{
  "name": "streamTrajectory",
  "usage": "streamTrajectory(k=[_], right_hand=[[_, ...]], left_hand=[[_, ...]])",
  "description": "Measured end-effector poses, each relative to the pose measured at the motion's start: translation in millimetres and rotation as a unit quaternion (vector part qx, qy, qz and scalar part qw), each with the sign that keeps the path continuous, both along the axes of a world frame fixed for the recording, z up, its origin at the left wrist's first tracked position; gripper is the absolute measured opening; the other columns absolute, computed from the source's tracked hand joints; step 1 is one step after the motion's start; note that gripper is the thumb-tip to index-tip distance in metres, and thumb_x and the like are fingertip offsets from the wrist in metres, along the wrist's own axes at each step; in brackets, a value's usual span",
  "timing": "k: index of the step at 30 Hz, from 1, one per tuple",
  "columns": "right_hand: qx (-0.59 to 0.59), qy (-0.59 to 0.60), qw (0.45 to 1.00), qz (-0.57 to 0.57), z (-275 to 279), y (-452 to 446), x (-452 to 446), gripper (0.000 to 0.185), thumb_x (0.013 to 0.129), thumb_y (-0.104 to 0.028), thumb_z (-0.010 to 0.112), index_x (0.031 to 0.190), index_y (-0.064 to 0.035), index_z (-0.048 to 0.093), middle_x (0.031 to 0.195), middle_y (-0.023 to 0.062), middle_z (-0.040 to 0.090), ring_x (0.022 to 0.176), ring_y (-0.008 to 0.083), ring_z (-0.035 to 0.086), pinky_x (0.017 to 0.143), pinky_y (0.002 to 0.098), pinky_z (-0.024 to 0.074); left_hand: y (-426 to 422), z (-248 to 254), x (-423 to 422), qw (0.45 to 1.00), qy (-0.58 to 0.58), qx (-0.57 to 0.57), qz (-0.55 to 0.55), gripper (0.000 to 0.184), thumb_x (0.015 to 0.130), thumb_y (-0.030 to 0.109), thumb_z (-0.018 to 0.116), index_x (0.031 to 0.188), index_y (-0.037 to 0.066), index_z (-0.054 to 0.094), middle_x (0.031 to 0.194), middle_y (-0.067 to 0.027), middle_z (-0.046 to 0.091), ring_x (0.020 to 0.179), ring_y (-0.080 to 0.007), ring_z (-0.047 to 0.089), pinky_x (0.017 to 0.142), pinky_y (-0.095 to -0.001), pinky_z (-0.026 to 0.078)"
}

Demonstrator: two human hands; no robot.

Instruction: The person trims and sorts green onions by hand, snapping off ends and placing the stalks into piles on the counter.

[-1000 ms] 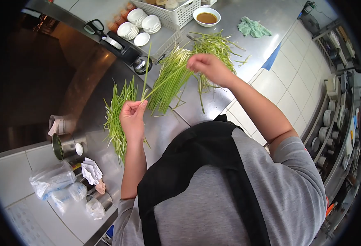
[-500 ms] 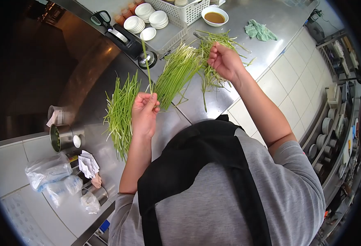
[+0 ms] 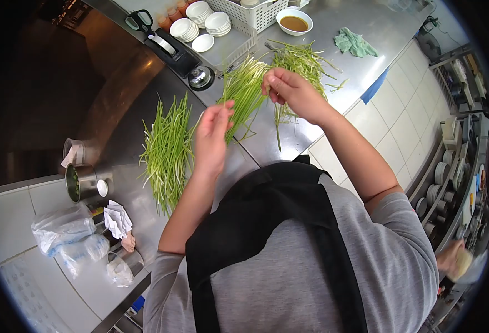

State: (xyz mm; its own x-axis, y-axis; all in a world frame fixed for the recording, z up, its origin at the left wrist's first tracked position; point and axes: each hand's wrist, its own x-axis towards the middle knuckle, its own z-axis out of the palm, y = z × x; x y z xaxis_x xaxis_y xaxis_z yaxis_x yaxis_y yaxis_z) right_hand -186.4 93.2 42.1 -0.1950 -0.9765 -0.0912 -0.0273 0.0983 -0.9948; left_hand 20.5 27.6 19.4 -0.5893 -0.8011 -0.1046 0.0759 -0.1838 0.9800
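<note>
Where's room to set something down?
Bare counter lies between the filled bowl and green cloth, and at the near edge between the middle stalk pile and right pile. It's crowded around white dishes, tape dispenser and bell.

A loose heap of slender, chive-like green stalks (image 3: 167, 152) lies left of a neater bundle (image 3: 245, 83), its pale ends at the far side, with a tangled pile (image 3: 300, 64) farthest right on the steel counter (image 3: 264, 141)
</note>
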Motion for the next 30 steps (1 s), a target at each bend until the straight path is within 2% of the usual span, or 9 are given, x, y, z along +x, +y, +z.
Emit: streamTrajectory(k=[5, 6, 10, 13, 15, 19, 26, 29, 30], right_hand=[[-0.051, 0.09, 0.994, -0.024, 3.1, -9.3, 31.3, 0.022, 0.1, -0.02, 0.039, 0.09, -0.004, 0.051, 0.075, 0.0008, 0.052, 0.065, 0.0096, 0.048, 0.059, 0.0239, 0.0414], [-0.083, 0.149, 0.983, -0.073, 1.2, -10.7, 35.5, 0.021, 0.097, -0.019, 0.044, 0.087, -0.0015, 0.05, 0.075, 0.0152, 0.056, 0.064, 0.0287, 0.056, 0.061, 0.0375, 0.0445], [-0.162, 0.422, 0.883, -0.125, -11.7, -13.8, 29.6, 0.019, 0.096, -0.019, 0.045, 0.089, -0.0014, 0.048, 0.079, 0.0199, 0.055, 0.069, 0.0335, 0.057, 0.063, 0.0401, 0.0445], [-0.127, 0.231, 0.953, -0.15, -25.3, -18.6, 25.2, 0.018, 0.097, -0.02, 0.043, 0.089, -0.0042, 0.047, 0.077, 0.014, 0.054, 0.065, 0.0267, 0.054, 0.059, 0.0367, 0.0433], [0.072, -0.346, 0.926, -0.129, -24.7, -19.7, 24.3, 0.016, 0.097, -0.019, 0.04, 0.088, -0.0078, 0.047, 0.075, 0.0057, 0.049, 0.059, 0.0178, 0.046, 0.055, 0.0318, 0.0396], [0.115, -0.497, 0.854, -0.097, -26.1, -14.8, 31.5, 0.017, 0.098, -0.019, 0.035, 0.088, -0.0103, 0.046, 0.077, 0.001, 0.047, 0.063, 0.0125, 0.042, 0.056, 0.0279, 0.0369], [0.097, -0.591, 0.795, -0.095, -16.1, -11.2, 39.7, 0.017, 0.098, -0.019, 0.035, 0.089, -0.0098, 0.045, 0.081, 0.0017, 0.051, 0.065, 0.0127, 0.042, 0.058, 0.0273, 0.037], [0.0, -0.619, 0.781, 0.083, -39.9, -10.9, 34.3, 0.017, 0.098, -0.02, 0.038, 0.09, -0.0067, 0.045, 0.08, 0.0093, 0.057, 0.064, 0.0217, 0.051, 0.058, 0.0323, 0.0412], [-0.058, -0.207, 0.976, 0.042, -33.8, -8.9, 36.8, 0.016, 0.097, -0.02, 0.041, 0.091, -0.0056, 0.045, 0.08, 0.0136, 0.058, 0.066, 0.0281, 0.054, 0.06, 0.0362, 0.043]], left_hand=[[1.1, 1.5, -32.4, 0.989, 0.066, -0.106, -0.085, 0.021, 0.101, 0.025, 0.036, 0.092, 0.009, 0.046, 0.093, 0.0002, 0.048, 0.088, -0.0098, 0.049, 0.082, -0.027, 0.041], [5.5, 11.3, -36.5, 0.993, 0.089, 0.006, -0.082, 0.02, 0.101, 0.026, 0.036, 0.092, 0.01, 0.045, 0.092, 0.0, 0.047, 0.085, -0.0104, 0.048, 0.079, -0.0271, 0.041], [8.4, 27.6, -35.8, 0.959, 0.104, 0.231, -0.124, 0.019, 0.101, 0.028, 0.036, 0.092, 0.013, 0.043, 0.084, 0.0008, 0.044, 0.071, -0.0088, 0.042, 0.068, -0.0249, 0.038], [3.3, 15.2, -29.5, 0.928, 0.17, 0.296, -0.149, 0.018, 0.101, 0.029, 0.037, 0.093, 0.014, 0.043, 0.077, 0.0026, 0.037, 0.064, -0.0066, 0.036, 0.062, -0.0221, 0.035], [2.6, 15.9, -27.8, 0.934, 0.162, 0.291, -0.131, 0.018, 0.101, 0.029, 0.037, 0.092, 0.014, 0.042, 0.076, 0.003, 0.035, 0.063, -0.0057, 0.033, 0.059, -0.0208, 0.032], [0.5, 13.7, -22.3, 0.94, 0.147, 0.291, -0.105, 0.019, 0.101, 0.029, 0.036, 0.09, 0.015, 0.041, 0.075, 0.0031, 0.035, 0.06, -0.0046, 0.031, 0.053, -0.0187, 0.028], [-3.0, 11.6, -11.5, 0.928, 0.169, 0.317, -0.102, 0.019, 0.101, 0.028, 0.037, 0.09, 0.014, 0.042, 0.075, 0.003, 0.036, 0.06, -0.0044, 0.031, 0.051, -0.0183, 0.027], [-4.9, 13.5, -5.4, 0.926, 0.166, 0.321, -0.113, 0.018, 0.101, 0.029, 0.038, 0.091, 0.014, 0.043, 0.073, 0.0043, 0.035, 0.058, -0.0035, 0.03, 0.05, -0.0182, 0.026], [-4.6, 16.4, -2.8, 0.937, 0.138, 0.299, -0.113, 0.018, 0.101, 0.028, 0.038, 0.091, 0.014, 0.043, 0.074, 0.0042, 0.035, 0.058, -0.0034, 0.03, 0.05, -0.0176, 0.025]])
